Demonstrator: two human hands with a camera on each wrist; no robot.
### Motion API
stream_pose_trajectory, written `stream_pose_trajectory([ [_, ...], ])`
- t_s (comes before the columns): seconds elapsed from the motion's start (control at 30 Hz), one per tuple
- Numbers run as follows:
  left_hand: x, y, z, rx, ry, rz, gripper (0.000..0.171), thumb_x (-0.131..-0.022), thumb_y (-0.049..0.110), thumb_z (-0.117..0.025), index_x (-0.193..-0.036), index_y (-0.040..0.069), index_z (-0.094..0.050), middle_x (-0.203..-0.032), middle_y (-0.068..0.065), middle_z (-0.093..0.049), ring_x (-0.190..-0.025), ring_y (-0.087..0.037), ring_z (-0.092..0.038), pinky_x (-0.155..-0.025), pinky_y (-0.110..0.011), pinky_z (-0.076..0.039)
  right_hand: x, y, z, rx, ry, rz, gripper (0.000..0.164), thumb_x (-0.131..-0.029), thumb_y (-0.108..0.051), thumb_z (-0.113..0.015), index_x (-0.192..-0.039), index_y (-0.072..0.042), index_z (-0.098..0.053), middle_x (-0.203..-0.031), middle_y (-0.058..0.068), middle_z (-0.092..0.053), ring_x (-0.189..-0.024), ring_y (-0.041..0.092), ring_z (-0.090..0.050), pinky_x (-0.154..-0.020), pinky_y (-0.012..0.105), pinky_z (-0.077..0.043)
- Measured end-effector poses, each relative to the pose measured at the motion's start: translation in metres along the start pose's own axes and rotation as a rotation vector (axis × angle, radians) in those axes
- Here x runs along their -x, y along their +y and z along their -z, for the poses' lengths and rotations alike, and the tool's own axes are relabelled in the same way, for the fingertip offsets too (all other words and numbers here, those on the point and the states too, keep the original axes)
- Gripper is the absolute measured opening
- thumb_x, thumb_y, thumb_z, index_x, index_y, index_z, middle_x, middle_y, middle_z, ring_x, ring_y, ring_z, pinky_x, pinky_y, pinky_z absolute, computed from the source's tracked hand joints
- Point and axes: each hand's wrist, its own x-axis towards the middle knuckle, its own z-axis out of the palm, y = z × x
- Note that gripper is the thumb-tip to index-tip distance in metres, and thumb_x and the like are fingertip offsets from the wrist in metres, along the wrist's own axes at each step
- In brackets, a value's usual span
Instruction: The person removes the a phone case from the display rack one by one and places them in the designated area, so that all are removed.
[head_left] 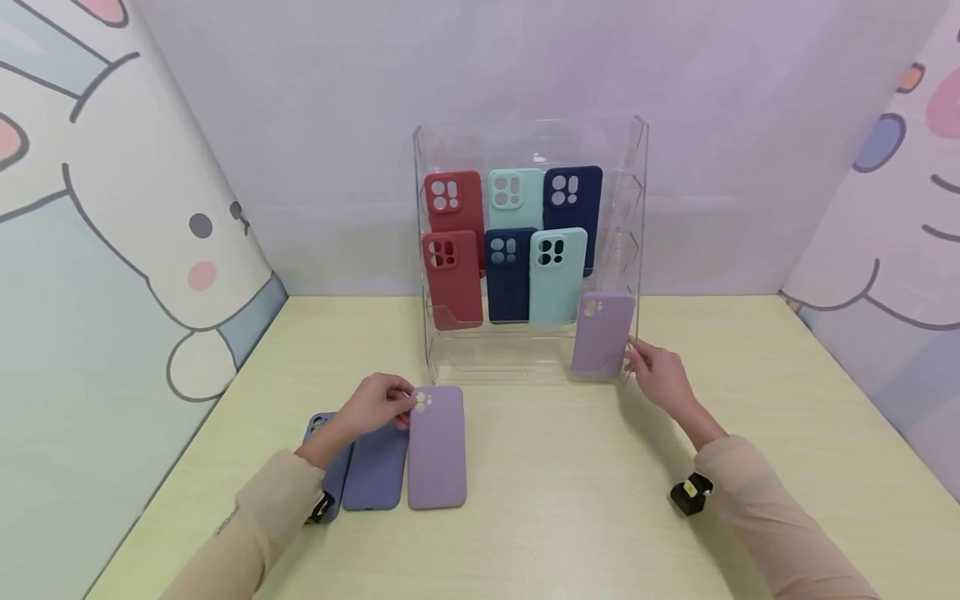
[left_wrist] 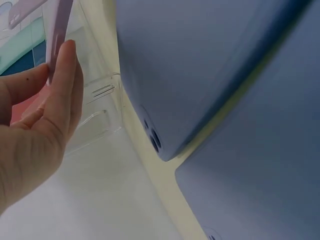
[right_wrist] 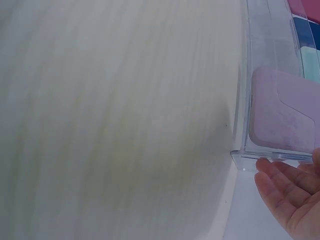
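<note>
Left of centre, my left hand (head_left: 375, 404) pinches the camera end of a light purple phone case (head_left: 437, 450) between thumb and fingers; the left wrist view also shows this pinch. Under and beside that wrist lie two slate-blue phone cases (head_left: 375, 471), one partly covered by the forearm. My right hand (head_left: 662, 377) is at the right side of a clear acrylic display rack (head_left: 502, 367), its loosely bent fingers (right_wrist: 282, 182) right at the side panel. Just inside that panel, another light purple case (head_left: 603, 333) leans in the lowest tier.
Higher in the rack stand red (head_left: 455, 287), navy (head_left: 510, 279) and mint (head_left: 558, 279) cases, with a further red, mint and navy row behind. A plain backdrop (head_left: 337, 167) rises behind the pale wooden table (head_left: 555, 517). Cartoon-printed panels (head_left: 150, 292) flank both sides.
</note>
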Motion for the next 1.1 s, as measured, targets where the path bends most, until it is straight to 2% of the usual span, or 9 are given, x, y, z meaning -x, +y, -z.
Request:
stream_pose_trajectory([
  [0.13,-0.004,-0.003,-0.001,0.030,-0.024,0.068,0.019,-0.087,-0.003,-0.054,-0.101,-0.017,-0.055,-0.068,-0.012,-0.061,-0.056,-0.021,-0.063,-0.055,-0.036,-0.056,0.000,0.001,0.000,0.004,0.009,0.011,0.034,-0.093,-0.004,-0.047,-0.122,0.014,-0.047,-0.085,0.028,-0.064,-0.071,0.036,-0.063,-0.042,0.024,-0.038],
  [0.37,-0.010,-0.009,-0.002,0.030,-0.047,0.131,0.019,-0.087,-0.004,-0.053,-0.100,-0.017,-0.055,-0.070,-0.012,-0.062,-0.056,-0.018,-0.062,-0.053,-0.032,-0.056,-0.001,0.001,-0.002,0.001,0.013,0.016,0.033,-0.092,-0.004,-0.047,-0.121,0.014,-0.048,-0.084,0.028,-0.064,-0.070,0.036,-0.063,-0.039,0.024,-0.036],
  [0.5,-0.013,-0.011,-0.004,0.025,-0.048,0.173,0.019,-0.087,-0.004,-0.053,-0.100,-0.017,-0.055,-0.070,-0.012,-0.062,-0.056,-0.017,-0.061,-0.053,-0.032,-0.055,0.000,0.000,-0.001,0.001,0.007,0.012,0.033,-0.092,-0.002,-0.047,-0.120,0.015,-0.048,-0.084,0.028,-0.064,-0.070,0.036,-0.063,-0.039,0.024,-0.037],
  [0.67,-0.014,-0.012,-0.006,0.012,-0.018,0.220,0.020,-0.086,-0.006,-0.051,-0.102,-0.017,-0.055,-0.071,-0.014,-0.061,-0.056,-0.018,-0.061,-0.053,-0.031,-0.055,0.000,-0.001,0.000,0.000,0.006,0.017,0.033,-0.092,-0.002,-0.047,-0.119,0.016,-0.049,-0.084,0.028,-0.064,-0.070,0.036,-0.063,-0.040,0.023,-0.038],
  [0.8,-0.013,-0.009,-0.004,-0.014,0.006,0.215,0.022,-0.085,-0.006,-0.050,-0.104,-0.017,-0.054,-0.073,-0.015,-0.061,-0.057,-0.020,-0.062,-0.053,-0.031,-0.055,0.000,0.000,0.000,0.001,0.008,0.023,0.032,-0.092,-0.002,-0.047,-0.119,0.016,-0.049,-0.082,0.027,-0.064,-0.069,0.036,-0.063,-0.041,0.023,-0.038],
  [1.1,-0.010,-0.004,0.002,-0.027,0.060,0.126,0.025,-0.086,-0.005,-0.051,-0.108,-0.016,-0.053,-0.074,-0.020,-0.063,-0.057,-0.023,-0.063,-0.054,-0.034,-0.056,0.000,0.001,0.000,0.003,0.000,0.010,0.033,-0.093,-0.002,-0.046,-0.121,0.015,-0.048,-0.083,0.027,-0.064,-0.070,0.036,-0.063,-0.042,0.024,-0.038],
])
